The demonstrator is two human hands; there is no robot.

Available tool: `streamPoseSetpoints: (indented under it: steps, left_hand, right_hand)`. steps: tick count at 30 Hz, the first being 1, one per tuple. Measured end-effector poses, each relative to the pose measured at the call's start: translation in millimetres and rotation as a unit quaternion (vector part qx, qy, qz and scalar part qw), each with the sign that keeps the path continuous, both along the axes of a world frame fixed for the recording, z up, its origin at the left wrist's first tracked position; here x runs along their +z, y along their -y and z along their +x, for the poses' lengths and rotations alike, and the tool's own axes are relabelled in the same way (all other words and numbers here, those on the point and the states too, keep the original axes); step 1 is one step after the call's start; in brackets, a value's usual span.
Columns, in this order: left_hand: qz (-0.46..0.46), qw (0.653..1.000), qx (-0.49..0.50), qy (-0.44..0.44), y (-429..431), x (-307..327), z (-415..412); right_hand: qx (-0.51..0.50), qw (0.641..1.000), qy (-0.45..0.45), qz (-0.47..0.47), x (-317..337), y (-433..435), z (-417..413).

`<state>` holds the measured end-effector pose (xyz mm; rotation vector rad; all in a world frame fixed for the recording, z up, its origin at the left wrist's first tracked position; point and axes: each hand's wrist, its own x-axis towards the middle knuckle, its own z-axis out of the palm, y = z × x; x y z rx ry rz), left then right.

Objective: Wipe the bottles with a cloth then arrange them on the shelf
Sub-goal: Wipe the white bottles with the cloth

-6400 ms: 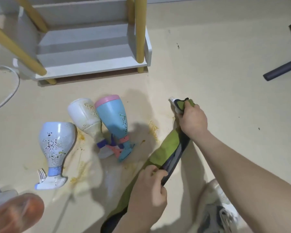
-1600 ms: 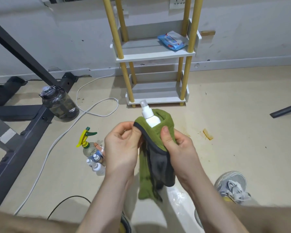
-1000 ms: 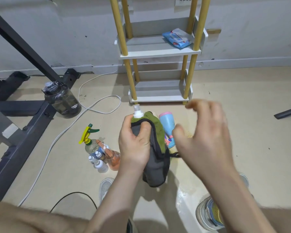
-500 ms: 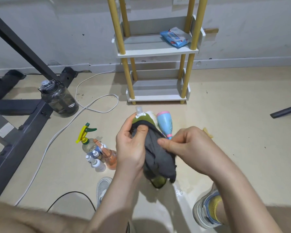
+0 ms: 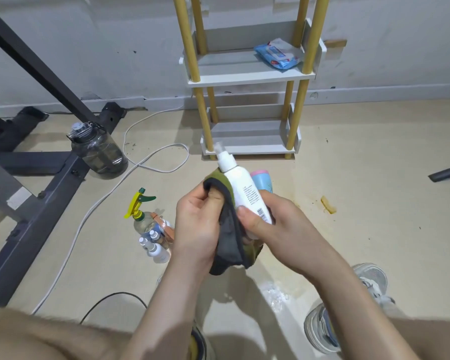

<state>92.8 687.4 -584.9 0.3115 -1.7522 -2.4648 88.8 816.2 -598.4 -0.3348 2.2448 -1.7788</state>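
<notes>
Left hand (image 5: 198, 224): gripping the green-and-grey cloth (image 5: 229, 237) at frame centre.
Right hand (image 5: 268, 224): clasping the white bottle (image 5: 240, 188) by its lower half.
White bottle: leaning slightly left, mid-frame, touching the cloth.
Shelf (image 5: 247, 74): standing upper centre, holding a blue packet (image 5: 278, 54).

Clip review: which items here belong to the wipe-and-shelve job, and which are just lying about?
Job: white spray bottle, held by the right hand; green-grey cloth, gripped by the left hand; blue bottle behind; floor bottles; shelf.
Lying about: wipes packet on the shelf; dark water jug; white cable; black frame.
</notes>
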Motion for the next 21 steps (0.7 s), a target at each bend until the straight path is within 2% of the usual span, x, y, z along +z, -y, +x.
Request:
streamPoseSetpoints:
  steps: [2, 4, 6, 8, 11, 13, 15, 17, 19, 21]
  left_hand:
    - [0.009, 0.996, -0.082, 0.017, -6.0, 10.1, 7.7]
    - [0.015, 0.996, -0.081, 0.038, -9.2, 12.9, 7.6]
    - [0.011, 0.998, -0.015, 0.057, -8.1, 7.6, -1.4]
    - [0.018, 0.996, 0.028, 0.081, -8.1, 2.2, -7.7]
    - [0.089, 0.992, 0.013, 0.083, -16.4, -4.8, -4.3]
    - [0.13, 0.989, -0.032, 0.066, -21.0, -8.2, 2.4]
    - [0.124, 0.988, -0.071, 0.062, -22.7, -11.5, 7.2]
    - [0.084, 0.991, -0.069, 0.078, -22.2, -17.9, 9.3]
    - [0.053, 0.994, -0.024, 0.089, -22.6, -21.1, 8.5]
    - [0.069, 0.992, 0.028, 0.101, -22.4, -20.4, 6.4]
  right_hand:
    - [0.048, 0.982, 0.117, -0.138, 4.4, -4.6, -2.5]
    - [0.096, 0.963, 0.188, -0.168, 6.7, -10.4, -2.9]
    - [0.131, 0.965, 0.202, -0.103, 6.7, -10.7, -0.8]
    - [0.106, 0.982, 0.159, 0.004, 7.0, -5.0, 2.9]
    - [0.022, 0.979, 0.058, 0.196, 9.8, 4.6, 7.7]
    - [-0.033, 0.962, 0.002, 0.27, 16.0, 12.1, 13.5]
    - [-0.06, 0.948, -0.074, 0.304, 16.3, 18.8, 19.4]
    - [-0.029, 0.941, -0.105, 0.32, 14.9, 20.1, 18.6]
    - [0.037, 0.947, -0.065, 0.311, 16.5, 11.8, 13.4]
    - [0.14, 0.941, -0.021, 0.309, 30.2, 0.7, 7.8]
